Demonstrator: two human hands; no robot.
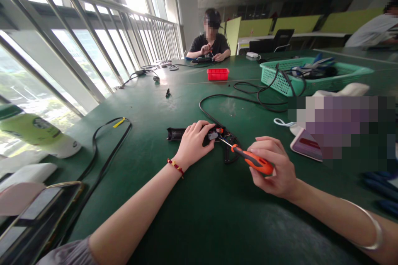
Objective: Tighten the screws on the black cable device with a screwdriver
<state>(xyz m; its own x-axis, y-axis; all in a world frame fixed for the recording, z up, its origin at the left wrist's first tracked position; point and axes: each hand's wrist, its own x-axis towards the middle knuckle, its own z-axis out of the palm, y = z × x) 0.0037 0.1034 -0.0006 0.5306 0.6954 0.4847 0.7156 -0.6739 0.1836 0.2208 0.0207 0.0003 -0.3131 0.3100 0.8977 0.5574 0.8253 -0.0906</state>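
On the green tabletop lies a black corded device (pixel 175 133) with its housing open, showing small grey and orange parts inside. My left hand (pixel 196 140) is closed over its middle, fingers gripping the body near the grey part. In my right hand (pixel 275 167) is an orange and black screwdriver (pixel 253 161), held by the handle. Its thin metal shaft slants left, and the tip reaches the exposed inside of the device beside my left fingertips. Whether the tip sits in a screw is too small to tell.
A black cable (pixel 214 96) runs from the device toward a green basket (pixel 276 78) of tools. Ahead are a red tray (pixel 218 75) and a small black piece (pixel 168 92). A bottle (pixel 40 130) and phone (pixel 40 219) lie left. Another person (pixel 211 37) works across the table.
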